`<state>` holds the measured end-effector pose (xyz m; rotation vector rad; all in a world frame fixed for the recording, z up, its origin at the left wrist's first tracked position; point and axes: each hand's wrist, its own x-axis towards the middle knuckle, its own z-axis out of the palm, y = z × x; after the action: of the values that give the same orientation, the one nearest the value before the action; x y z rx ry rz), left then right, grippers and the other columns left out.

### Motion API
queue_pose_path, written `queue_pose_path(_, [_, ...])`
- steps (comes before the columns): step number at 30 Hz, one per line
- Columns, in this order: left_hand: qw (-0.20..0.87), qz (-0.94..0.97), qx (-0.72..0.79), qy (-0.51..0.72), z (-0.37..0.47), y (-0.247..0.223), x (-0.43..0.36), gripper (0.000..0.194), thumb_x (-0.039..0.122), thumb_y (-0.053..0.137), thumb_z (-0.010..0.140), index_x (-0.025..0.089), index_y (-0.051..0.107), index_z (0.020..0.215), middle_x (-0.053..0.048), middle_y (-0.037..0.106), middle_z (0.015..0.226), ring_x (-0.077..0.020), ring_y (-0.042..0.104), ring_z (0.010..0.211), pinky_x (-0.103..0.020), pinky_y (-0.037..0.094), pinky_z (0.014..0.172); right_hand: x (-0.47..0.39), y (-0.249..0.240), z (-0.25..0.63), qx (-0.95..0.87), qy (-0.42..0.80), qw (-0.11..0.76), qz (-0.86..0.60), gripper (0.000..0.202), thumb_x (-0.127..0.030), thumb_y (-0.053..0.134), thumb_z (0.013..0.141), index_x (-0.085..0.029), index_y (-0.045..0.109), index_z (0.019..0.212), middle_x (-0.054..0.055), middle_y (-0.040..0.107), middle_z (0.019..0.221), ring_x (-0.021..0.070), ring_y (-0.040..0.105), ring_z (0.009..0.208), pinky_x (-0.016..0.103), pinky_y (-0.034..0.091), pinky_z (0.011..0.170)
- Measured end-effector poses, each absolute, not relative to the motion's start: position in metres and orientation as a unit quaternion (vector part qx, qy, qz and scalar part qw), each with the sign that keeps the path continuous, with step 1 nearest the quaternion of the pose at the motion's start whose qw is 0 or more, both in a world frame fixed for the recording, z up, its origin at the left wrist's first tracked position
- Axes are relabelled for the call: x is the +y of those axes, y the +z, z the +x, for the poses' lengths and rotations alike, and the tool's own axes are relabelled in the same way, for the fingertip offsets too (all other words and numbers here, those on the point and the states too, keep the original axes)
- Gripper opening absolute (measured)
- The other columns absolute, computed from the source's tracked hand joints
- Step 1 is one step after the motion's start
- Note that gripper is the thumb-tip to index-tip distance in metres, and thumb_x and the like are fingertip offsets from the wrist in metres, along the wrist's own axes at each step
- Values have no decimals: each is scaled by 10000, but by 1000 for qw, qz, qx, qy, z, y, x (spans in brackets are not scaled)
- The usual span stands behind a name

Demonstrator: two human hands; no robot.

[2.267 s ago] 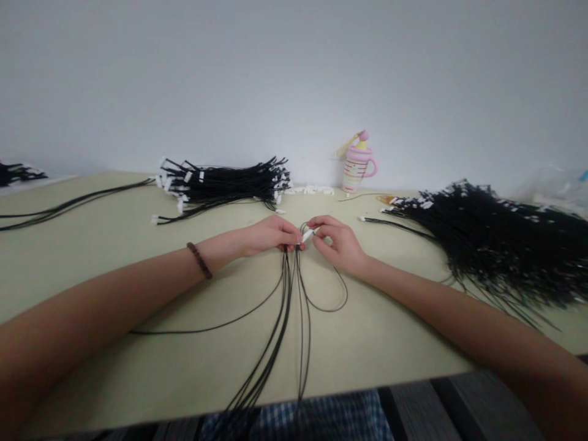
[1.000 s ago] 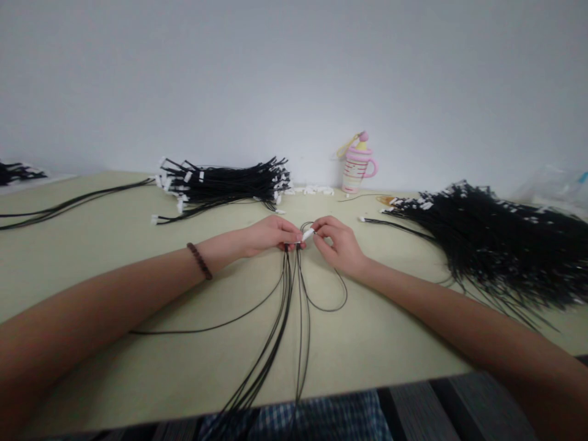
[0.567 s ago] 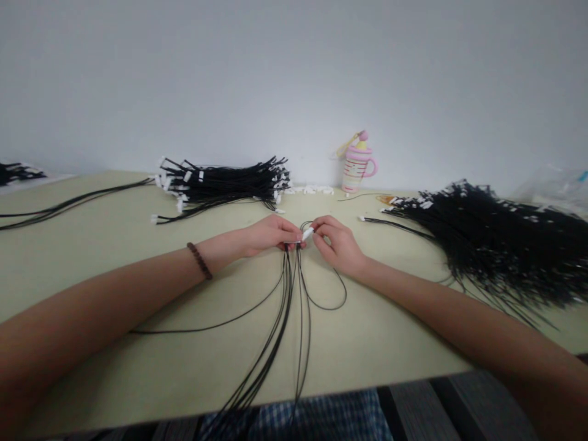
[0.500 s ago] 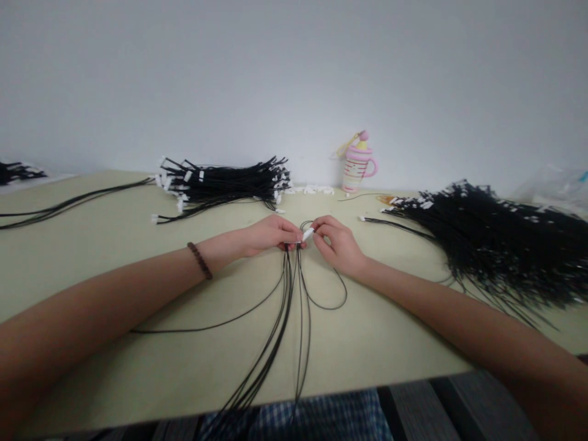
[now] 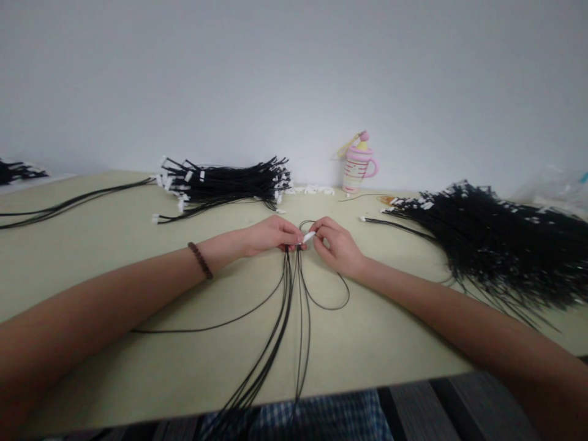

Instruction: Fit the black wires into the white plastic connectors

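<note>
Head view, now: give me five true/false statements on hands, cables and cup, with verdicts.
1. The right hand's fingers hold a slim white piece. True.
2. The beaded bracelet is on the right wrist. False: it is on the left wrist, behind the left hand.
3. The striped cup stands upright near the wall. True.
4. The cable pile left of the cup is bigger than the one on the right. False: the right-hand pile is clearly bigger.
5. Black cables run from the left hand down over the near edge of the table. True.
</note>
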<state>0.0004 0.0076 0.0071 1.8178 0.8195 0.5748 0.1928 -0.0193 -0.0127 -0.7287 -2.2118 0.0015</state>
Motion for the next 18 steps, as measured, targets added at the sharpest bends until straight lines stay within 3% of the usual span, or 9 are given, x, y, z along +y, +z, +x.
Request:
queue_pose_path(8, [515,745,345,249,1,6,9,205,286,641,669,110,680,766,-41,606,675,-87,465,571,-216,359,539,-17,-15,192,-858,20,429,-281,116,-132,448,786,-165,514,696,71,561,876,151,525,822,293,438,734])
queue_pose_path(12, [531,710,372,275,2,7,8,215,291,649,668,97,675,756,-56,614,698,-84,476,573,-211,357,523,-6,-14,198,-821,33,465,-329,108,-215,553,745,-160,579,656,65,547,869,152,520,829,290,432,727])
queue_pose_path(14, [550,677,385,302,2,9,10,209,282,654,669,91,670,755,-76,631,765,-78,482,582,-210,368,528,2,-12,206,-812,89,435,-380,139,-283,598,716,-154,629,675,46,537,762,137,504,721,268,423,634])
queue_pose_path(18, [570,616,396,373,-1,20,18,133,204,657,668,82,653,723,-84,633,796,-67,486,587,-204,395,548,17,-6,223,-810,325,278,-401,239,-337,624,686,-133,664,804,0,551,629,80,440,536,217,358,506])
